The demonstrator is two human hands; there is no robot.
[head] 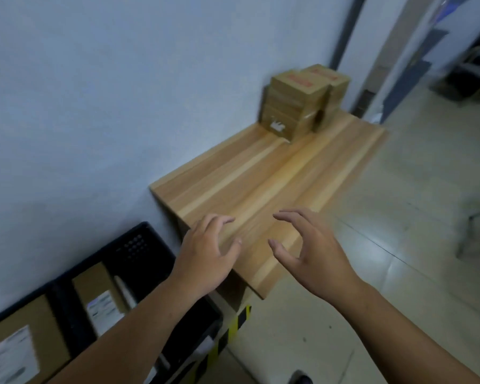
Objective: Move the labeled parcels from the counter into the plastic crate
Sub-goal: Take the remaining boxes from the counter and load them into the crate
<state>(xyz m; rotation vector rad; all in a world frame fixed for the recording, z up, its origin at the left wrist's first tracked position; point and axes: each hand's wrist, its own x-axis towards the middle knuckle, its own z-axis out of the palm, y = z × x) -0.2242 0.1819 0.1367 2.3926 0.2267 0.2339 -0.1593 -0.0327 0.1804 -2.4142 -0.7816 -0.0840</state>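
**A:** How far along is it?

**B:** Partway, I'd say. 1 parcel [100, 297] with a white label lies flat in the black crate [139, 234], and another parcel [17, 347] lies beside it, nearer the camera. The crate stands on the floor, against the wall [122, 106] and just below the near left corner of the counter [261, 184].

**A:** And what's left?

**B:** 2 stacks at the far end of the counter: the front stack [291, 106] against the wall, and the back stack [334, 87] just behind it. The picture is too blurred to count the boxes. I can only see a white scrap of label on the lowest front box.

**A:** Are the hands carrying anything?

**B:** No. The left hand [205, 253] and the right hand [308, 259] hold nothing, and their fingers are spread and loosely bent. Both are over the near end of the counter, well apart from the stacks. I can't tell whether either touches the wood.

**A:** Is there room to move?

**B:** A long run of wood lies between the hands and the stacks. The wall closes the left side, and the right edge is open to the floor [399, 245]. I'd expect each box to come back along the counter, past the near left edge and down into the crate. A dark gap shows at the crate's far end, beside the first parcel. The counter corner stands close over that end, so that is where a box could catch.
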